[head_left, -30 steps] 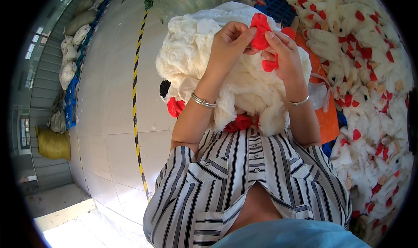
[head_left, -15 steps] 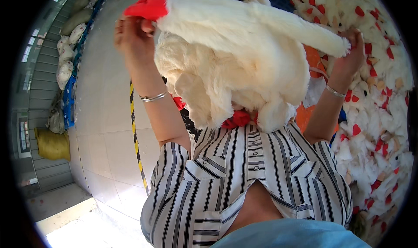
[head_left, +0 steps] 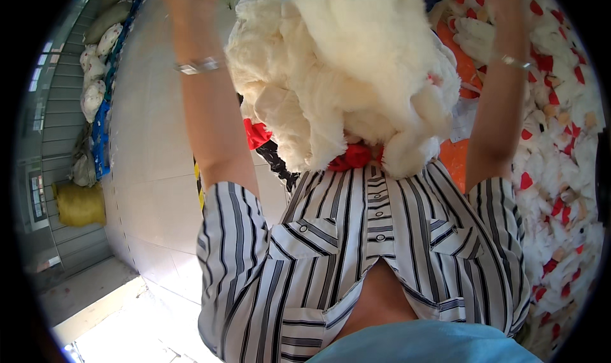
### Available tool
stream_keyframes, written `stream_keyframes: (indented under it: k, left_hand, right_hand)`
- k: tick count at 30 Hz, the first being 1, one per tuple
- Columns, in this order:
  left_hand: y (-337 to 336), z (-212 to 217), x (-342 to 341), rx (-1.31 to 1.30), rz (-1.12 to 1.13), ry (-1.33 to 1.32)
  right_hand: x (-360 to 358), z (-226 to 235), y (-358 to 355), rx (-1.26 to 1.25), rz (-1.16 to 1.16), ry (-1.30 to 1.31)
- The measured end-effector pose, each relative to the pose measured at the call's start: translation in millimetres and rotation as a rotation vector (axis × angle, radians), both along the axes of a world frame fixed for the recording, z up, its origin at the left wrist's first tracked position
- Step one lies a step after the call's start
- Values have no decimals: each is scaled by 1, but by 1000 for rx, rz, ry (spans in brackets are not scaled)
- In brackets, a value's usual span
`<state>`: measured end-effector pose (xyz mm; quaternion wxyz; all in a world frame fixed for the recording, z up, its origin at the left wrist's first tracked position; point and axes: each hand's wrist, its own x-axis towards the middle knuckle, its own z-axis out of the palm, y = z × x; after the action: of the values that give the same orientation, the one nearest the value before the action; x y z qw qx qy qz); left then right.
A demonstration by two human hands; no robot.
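Nearest to the camera, a striped shirt [head_left: 356, 255] with black and white lines is filling the lower middle of the view. Above it, both forearms are rising straight up. The left forearm [head_left: 210, 108] is wearing a silver bracelet [head_left: 200, 64], and the right forearm [head_left: 499, 89] is wearing a thinner one [head_left: 515, 62]. Both hands are going out of the view at the top edge, so I cannot tell how far they are opening or what they are gripping.

Between the two arms, a big white plush toy [head_left: 356, 76] with red parts is hanging in the air, just over the shirt collar.

Farther on the right, a pile of white and red plush pieces [head_left: 560, 172] is lying. On the left, the pale tiled floor [head_left: 153, 172] is stretching away, with a yellow sack [head_left: 79, 204] near the wall.
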<state>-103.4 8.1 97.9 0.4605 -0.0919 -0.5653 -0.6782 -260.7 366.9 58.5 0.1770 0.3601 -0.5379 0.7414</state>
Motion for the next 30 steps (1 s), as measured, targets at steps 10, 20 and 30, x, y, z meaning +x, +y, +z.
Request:
stream_keyframes:
  k: [10, 20, 30]
  left_hand:
    - [78, -171, 80, -260, -487, -1102]
    - [113, -154, 46, -540, -577, -946]
    - [152, -170, 50, 420, -749, -766]
  right_hand:
    - [110, -132, 10, 491, 339, -739]
    - [140, -124, 3, 855, 284, -413]
    - [155, -89, -14, -55, 293, -311]
